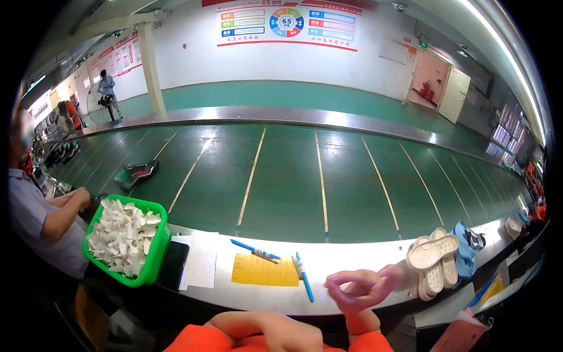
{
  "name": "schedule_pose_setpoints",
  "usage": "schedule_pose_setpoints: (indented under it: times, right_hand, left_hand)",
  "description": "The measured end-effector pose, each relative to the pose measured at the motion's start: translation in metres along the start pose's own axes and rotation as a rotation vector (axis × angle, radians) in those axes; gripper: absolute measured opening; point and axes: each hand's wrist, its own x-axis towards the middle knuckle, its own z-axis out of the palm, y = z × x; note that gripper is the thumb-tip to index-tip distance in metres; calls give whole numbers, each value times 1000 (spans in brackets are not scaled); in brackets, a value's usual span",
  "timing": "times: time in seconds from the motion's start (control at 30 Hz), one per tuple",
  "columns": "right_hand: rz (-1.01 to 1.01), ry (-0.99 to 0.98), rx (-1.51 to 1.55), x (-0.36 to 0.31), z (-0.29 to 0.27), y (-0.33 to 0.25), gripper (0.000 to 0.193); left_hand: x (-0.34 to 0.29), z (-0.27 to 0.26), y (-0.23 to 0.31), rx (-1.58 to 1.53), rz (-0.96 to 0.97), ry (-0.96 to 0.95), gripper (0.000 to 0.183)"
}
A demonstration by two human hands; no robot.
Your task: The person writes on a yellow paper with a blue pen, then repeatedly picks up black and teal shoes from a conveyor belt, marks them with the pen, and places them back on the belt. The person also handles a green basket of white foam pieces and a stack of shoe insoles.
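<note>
My right hand point(363, 288) is raised over the metal ledge, right of the pens. Its fingers are curved and apart, somewhat blurred, with nothing visible in them. My left hand point(290, 333) is low, in front of my body at the lower edge; its fingers are hidden. Nearest to my hands on the ledge are a yellow printed card point(264, 271), a blue pen point(255, 249) lying across its upper edge and another blue pen point(305, 280) beside its right side. White paper sheets point(200, 264) lie farther left, next to a flat black object point(175, 265).
A green basket point(157, 237) of white curved pieces point(123, 237) stands at the left, beside a co-worker point(47, 217). White clogs point(433, 261) are stacked at the right beside blue material point(465, 258). Beyond the ledge, a dark shoe point(141, 173) lies on the green conveyor belt point(284, 182).
</note>
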Motion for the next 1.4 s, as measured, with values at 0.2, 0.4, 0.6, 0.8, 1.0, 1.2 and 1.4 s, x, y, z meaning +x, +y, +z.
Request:
schedule_pose_setpoints:
  times: [0.2,0.4,0.6,0.8,1.0,1.2,1.4]
  right_hand:
    - [177,-14,268,-39,-9,-39,35]
    - [177,-127,386,-51,-27,-59,21]
    - [131,-161,406,-44,-23,-74,46]
    - [228,-203,476,-40,-24,-76,58]
    - [382,-84,615,-43,-18,-61,59]
    - [511,-6,693,-64,-9,-25,54]
    - [695,-43,585,-73,-6,-4,58]
  left_hand:
    - [-60,88,-52,-291,-658,812,19]
    - [-121,197,-96,25,-1067,1387,22]
    - [-148,227,-120,539,-1399,1470,27]
    - [-172,215,-156,599,-1596,1398,29]
    - [-199,191,-192,1217,-1533,1086,40]
    - [-257,184,-234,1354,-1348,1217,41]
    - [-281,152,-221,1228,-1534,1239,40]
